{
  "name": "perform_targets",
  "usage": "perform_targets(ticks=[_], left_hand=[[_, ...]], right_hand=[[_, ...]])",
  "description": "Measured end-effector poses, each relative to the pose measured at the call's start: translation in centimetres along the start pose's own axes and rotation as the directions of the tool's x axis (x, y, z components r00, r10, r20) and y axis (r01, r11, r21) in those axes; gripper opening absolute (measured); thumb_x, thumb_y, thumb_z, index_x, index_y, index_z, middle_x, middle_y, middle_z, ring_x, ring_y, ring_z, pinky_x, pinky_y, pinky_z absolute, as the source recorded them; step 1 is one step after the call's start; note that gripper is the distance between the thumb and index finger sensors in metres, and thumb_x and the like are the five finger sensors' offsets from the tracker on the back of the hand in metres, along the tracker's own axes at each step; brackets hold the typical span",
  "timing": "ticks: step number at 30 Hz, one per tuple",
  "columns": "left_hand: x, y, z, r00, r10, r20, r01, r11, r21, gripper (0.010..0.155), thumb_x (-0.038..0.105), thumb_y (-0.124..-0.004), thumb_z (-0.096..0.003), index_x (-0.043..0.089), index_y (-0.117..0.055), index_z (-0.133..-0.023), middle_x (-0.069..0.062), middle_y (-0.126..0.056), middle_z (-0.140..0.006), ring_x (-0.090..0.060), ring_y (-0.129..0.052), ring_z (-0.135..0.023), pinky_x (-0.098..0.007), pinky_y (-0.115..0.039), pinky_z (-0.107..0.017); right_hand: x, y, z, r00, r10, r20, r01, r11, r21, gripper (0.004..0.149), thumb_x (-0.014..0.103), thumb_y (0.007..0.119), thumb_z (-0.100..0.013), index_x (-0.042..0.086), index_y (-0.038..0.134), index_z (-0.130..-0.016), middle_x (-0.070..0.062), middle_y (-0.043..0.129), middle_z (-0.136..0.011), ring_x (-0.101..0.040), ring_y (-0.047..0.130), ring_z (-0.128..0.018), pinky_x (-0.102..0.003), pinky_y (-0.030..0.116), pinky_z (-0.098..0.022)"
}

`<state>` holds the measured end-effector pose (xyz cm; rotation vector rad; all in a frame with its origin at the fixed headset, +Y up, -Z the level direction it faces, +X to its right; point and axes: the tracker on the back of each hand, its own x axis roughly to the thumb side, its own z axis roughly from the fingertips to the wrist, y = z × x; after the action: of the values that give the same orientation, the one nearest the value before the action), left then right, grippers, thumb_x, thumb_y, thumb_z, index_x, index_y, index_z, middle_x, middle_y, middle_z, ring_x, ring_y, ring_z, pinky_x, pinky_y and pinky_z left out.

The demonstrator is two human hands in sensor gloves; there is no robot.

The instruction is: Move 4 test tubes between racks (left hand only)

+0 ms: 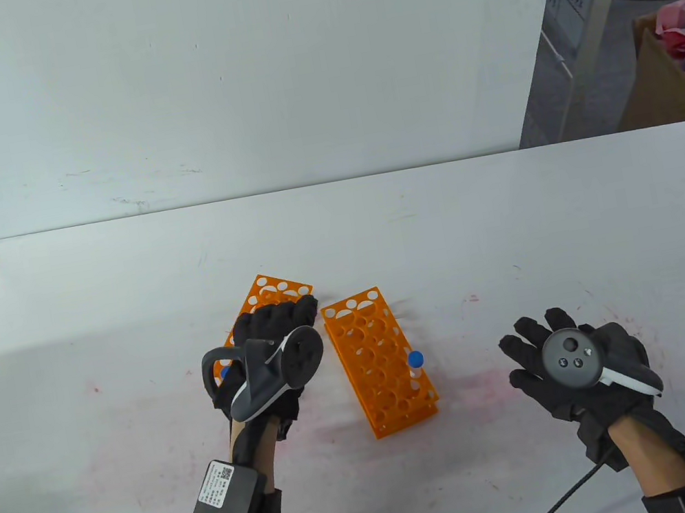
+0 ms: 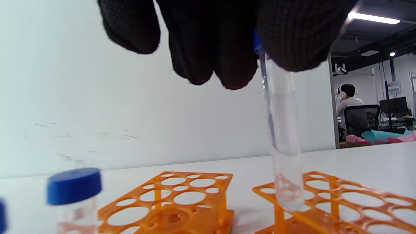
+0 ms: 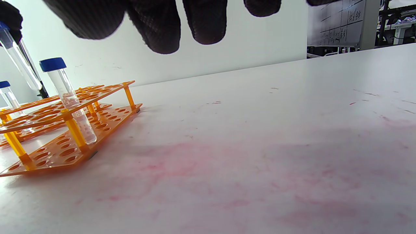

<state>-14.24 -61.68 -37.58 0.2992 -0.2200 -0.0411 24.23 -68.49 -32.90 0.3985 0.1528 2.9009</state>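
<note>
Two orange racks lie side by side on the white table: the left rack [image 1: 271, 298] under my left hand and the right rack [image 1: 376, 362]. My left hand [image 1: 278, 339] holds a clear blue-capped test tube [image 2: 282, 146] by its top, hanging upright above the gap between the racks. In the right wrist view this tube [image 3: 19, 65] shows at the far left. One blue-capped tube [image 1: 416, 365] stands in the right rack's near right corner. Another capped tube [image 2: 74, 198] stands in the left rack. My right hand [image 1: 570, 362] rests open on the table, right of the racks.
A white wall panel [image 1: 221, 80] stands along the table's far edge. Pink stains mark the table [image 1: 469, 386] near the racks. A cardboard box with coloured paper [image 1: 678, 69] sits beyond the table's right corner.
</note>
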Motion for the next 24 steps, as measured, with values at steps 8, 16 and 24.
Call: perform_targets(ticks=[8, 16, 24], left_hand=[[-1.6, -0.1, 0.1, 0.994, -0.085, -0.063, 0.083, 0.996, -0.033, 0.057, 0.042, -0.083, -0.0445, 0.035, -0.069, -0.099, 0.005, -0.089, -0.096, -0.026, -0.090, -0.090, -0.057, -0.073, -0.068], [-3.4, -0.6, 0.3, 0.989, -0.099, -0.106, 0.086, 0.989, -0.122, 0.057, 0.042, -0.083, -0.0444, 0.035, -0.069, -0.099, 0.005, -0.088, -0.097, -0.027, -0.089, -0.091, -0.058, -0.072, -0.069], [-4.1, -0.9, 0.4, 0.986, -0.114, -0.125, 0.097, 0.986, -0.139, 0.056, 0.042, -0.083, -0.0443, 0.035, -0.069, -0.099, 0.005, -0.088, -0.097, -0.026, -0.089, -0.091, -0.058, -0.072, -0.069]], right_hand=[[0.0, 0.1, -0.1, 1.000, 0.003, 0.001, -0.003, 1.000, 0.014, 0.060, 0.053, 0.058, -0.054, 0.028, 0.052, -0.108, -0.011, 0.042, -0.120, -0.054, 0.029, -0.103, -0.077, 0.035, -0.066], [0.0, 0.2, -0.1, 1.000, 0.001, 0.002, -0.001, 1.000, 0.019, 0.060, 0.053, 0.058, -0.054, 0.027, 0.052, -0.108, -0.011, 0.042, -0.120, -0.054, 0.029, -0.103, -0.077, 0.035, -0.066], [0.0, 0.2, -0.1, 1.000, 0.000, 0.006, 0.000, 1.000, 0.019, 0.060, 0.053, 0.058, -0.054, 0.028, 0.052, -0.108, -0.011, 0.042, -0.120, -0.054, 0.029, -0.103, -0.077, 0.035, -0.066]])
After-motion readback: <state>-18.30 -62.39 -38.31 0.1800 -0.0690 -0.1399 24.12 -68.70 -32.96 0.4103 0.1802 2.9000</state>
